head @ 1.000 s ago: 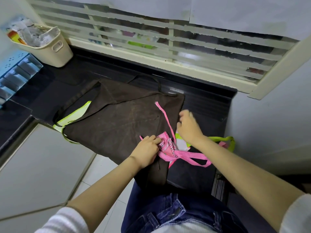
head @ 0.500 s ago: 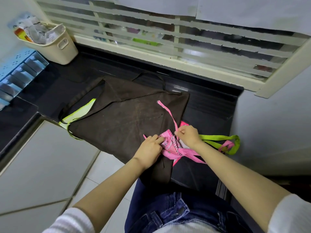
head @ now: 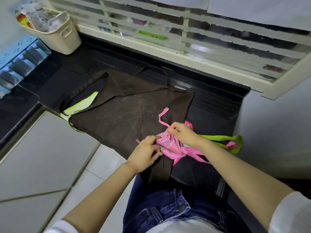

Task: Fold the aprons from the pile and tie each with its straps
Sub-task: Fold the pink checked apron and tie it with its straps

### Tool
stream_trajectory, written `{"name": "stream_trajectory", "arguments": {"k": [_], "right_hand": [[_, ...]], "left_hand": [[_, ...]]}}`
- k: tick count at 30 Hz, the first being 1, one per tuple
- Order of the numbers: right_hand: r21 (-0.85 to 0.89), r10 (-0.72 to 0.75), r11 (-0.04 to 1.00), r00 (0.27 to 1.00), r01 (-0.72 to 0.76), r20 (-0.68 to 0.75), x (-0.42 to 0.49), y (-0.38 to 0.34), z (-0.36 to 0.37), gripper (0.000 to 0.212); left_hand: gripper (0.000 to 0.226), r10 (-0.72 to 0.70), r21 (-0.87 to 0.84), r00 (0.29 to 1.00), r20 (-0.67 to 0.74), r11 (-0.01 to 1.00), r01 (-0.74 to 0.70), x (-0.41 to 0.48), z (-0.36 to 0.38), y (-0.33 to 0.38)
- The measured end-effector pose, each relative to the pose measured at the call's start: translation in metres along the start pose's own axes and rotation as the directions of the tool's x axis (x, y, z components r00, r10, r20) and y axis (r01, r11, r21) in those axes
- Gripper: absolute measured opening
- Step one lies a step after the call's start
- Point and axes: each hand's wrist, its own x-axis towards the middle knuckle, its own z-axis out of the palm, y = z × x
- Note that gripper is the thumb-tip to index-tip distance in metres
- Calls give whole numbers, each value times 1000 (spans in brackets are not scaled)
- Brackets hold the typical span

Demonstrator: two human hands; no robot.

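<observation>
Head view: the folded pink apron [head: 170,147] lies bunched on the brown apron [head: 127,115] at the counter's near edge, between both hands. The left hand [head: 144,153] grips its left side; the right hand [head: 183,133] pinches the pink strap [head: 162,117] just above it.

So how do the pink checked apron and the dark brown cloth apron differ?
The pink checked apron is folded into a small bundle, held by the left hand; the dark brown apron lies spread flat beneath it. The right hand pinches the pink strap; the brown one's straps lie loose. Both are cloth aprons.
</observation>
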Motion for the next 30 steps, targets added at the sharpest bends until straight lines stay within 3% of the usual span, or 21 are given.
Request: {"name": "stream_trajectory", "arguments": {"k": [4, 8, 11, 16, 22, 24, 27, 30], "right_hand": [[116, 94, 989, 996, -94, 6, 2, -3, 0, 21], [61, 88, 995, 994, -84, -64, 2, -6, 3, 16], [60, 89, 994, 996, -87, -25, -1, -4, 7, 19], [124, 97, 987, 995, -99, 22, -4, -4, 4, 22], [234, 131, 963, 991, -136, 39, -8, 1, -4, 17], [249, 128, 960, 991, -130, 26, -9, 4, -6, 16], [223, 98, 969, 995, -103, 32, -13, 1, -7, 13], [181, 47, 982, 997, -58, 63, -17, 0, -6, 13]], "left_hand": [[13, -63, -126, 996, 63, 989, 71, -5, 3, -2], [12, -50, -154, 993, 108, 986, 66, -7, 3, -8], [7, -47, -212, 993, 110, 975, 70, -9, 1, -7], [41, -304, -493, 952, 41, 822, 284, 3, 0, 13], [24, -312, -326, 949, 50, 893, 311, 22, 0, 18], [37, -298, -341, 954, 44, 893, 295, 20, 1, 17], [45, -223, -344, 975, 17, 914, 216, 17, 2, 20], [36, -126, -187, 988, -86, 976, 108, 14, 7, 20]]}}
